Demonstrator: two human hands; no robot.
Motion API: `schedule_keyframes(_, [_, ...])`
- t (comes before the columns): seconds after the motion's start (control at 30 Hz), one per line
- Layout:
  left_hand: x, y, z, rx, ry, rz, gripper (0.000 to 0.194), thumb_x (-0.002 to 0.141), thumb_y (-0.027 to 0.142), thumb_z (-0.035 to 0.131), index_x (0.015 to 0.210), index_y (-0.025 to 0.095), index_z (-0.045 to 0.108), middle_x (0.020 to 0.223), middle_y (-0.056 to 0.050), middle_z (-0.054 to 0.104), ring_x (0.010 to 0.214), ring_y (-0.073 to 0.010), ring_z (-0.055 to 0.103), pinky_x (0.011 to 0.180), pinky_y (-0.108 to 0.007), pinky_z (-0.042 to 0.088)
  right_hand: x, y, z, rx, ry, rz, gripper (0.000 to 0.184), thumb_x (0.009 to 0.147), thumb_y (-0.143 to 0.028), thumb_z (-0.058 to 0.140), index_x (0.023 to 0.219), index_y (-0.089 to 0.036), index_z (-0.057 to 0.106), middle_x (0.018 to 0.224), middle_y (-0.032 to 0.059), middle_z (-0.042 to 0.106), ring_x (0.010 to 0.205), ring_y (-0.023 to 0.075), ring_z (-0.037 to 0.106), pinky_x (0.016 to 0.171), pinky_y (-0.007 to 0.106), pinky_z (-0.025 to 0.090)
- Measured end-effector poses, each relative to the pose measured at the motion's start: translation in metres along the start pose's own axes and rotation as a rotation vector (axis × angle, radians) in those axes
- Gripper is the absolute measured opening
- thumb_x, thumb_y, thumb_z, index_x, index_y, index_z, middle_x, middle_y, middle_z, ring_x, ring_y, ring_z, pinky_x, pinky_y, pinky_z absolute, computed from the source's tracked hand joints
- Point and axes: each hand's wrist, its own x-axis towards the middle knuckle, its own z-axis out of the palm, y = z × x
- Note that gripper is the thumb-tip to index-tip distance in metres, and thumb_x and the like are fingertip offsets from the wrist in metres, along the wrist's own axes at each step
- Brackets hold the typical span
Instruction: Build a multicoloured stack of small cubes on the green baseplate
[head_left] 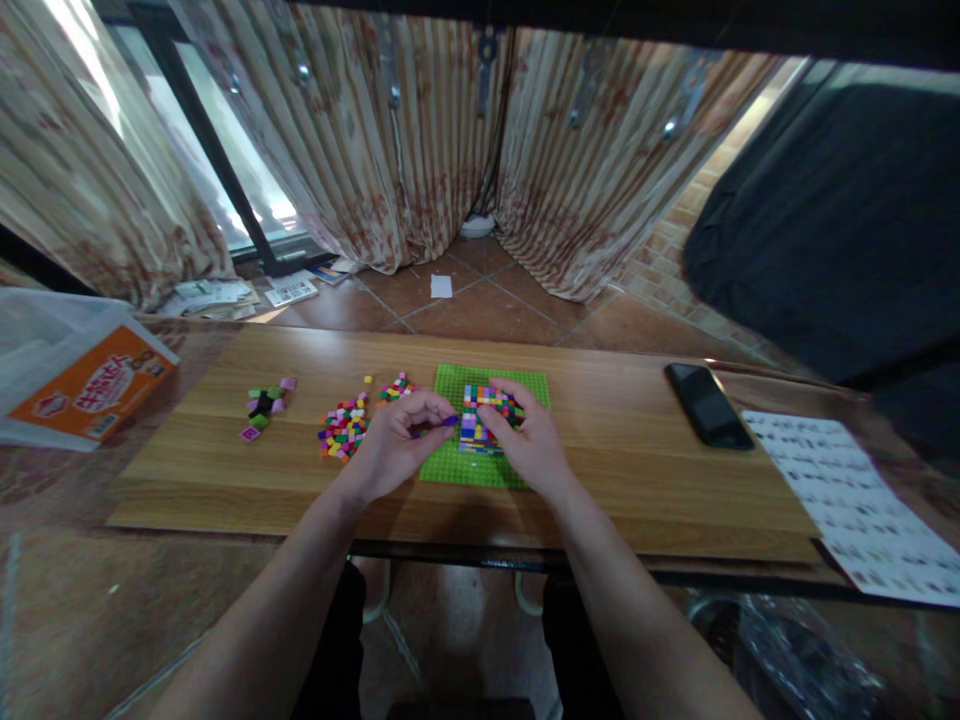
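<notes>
Between the thumb and fingertips of my left hand [394, 445] is a small purple toy brick [451, 420]. It is held just left of a block of multicoloured bricks [471, 432], which is built up on a green studded baseplate [491, 374]. My right hand [536, 445] is curled over the block's right part, thumb on top and fingers along its far side. That hand hides much of the block's right side. Loose small bricks [346, 425] of many colours lie to the left of my left hand, with a further little pile [395, 386] behind it.
Black, green and pink pieces [264, 404] lie farther left on the wooden table [615, 480]. A plastic container with an orange label [97, 385] stands at the left end. On the right are a black phone [707, 405] and a printed sheet [851, 500].
</notes>
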Motion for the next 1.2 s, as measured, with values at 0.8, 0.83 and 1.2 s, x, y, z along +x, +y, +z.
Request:
schedule_keyframes(0.8, [-0.0012, -0.0016, 0.0021, 0.198, -0.022, 0.081, 0.012, 0.077, 0.020, 0.068, 0.086, 0.016, 0.061, 0.080, -0.002, 0.065, 0.075, -0.0129, 0.060, 0.071, -0.025, 0.049, -0.0001, -0.0009, -0.0009, -0.020, 0.003, -0.017, 0.042, 0.080, -0.044, 0.063, 0.116, -0.023, 0.063, 0.117, 0.0075, 0.066, 0.107, 0.0229, 0.061, 0.098, 0.041, 0.045])
schedule_keyframes(0.83, [-0.0012, -0.0004, 0.0023, 0.209, -0.032, 0.085, 0.010, 0.077, 0.020, 0.067, 0.084, 0.016, 0.061, 0.079, -0.002, 0.064, 0.074, -0.0125, 0.060, 0.070, -0.025, 0.048, 0.0000, -0.0011, -0.0008, -0.020, 0.002, -0.014, 0.042, 0.080, -0.044, 0.063, 0.116, -0.023, 0.062, 0.117, 0.0075, 0.066, 0.107, 0.0229, 0.061, 0.098, 0.041, 0.045])
schedule_keyframes(1.2, [-0.0019, 0.0043, 0.0014, 0.234, -0.033, 0.104, 0.007, 0.081, 0.023, 0.063, 0.083, 0.016, 0.066, 0.078, -0.002, 0.066, 0.074, -0.0133, 0.061, 0.071, -0.025, 0.048, -0.0015, -0.0026, -0.0003, -0.038, 0.009, -0.037, 0.041, 0.081, -0.044, 0.062, 0.118, -0.024, 0.061, 0.116, 0.0081, 0.065, 0.107, 0.0233, 0.060, 0.098, 0.043, 0.045])
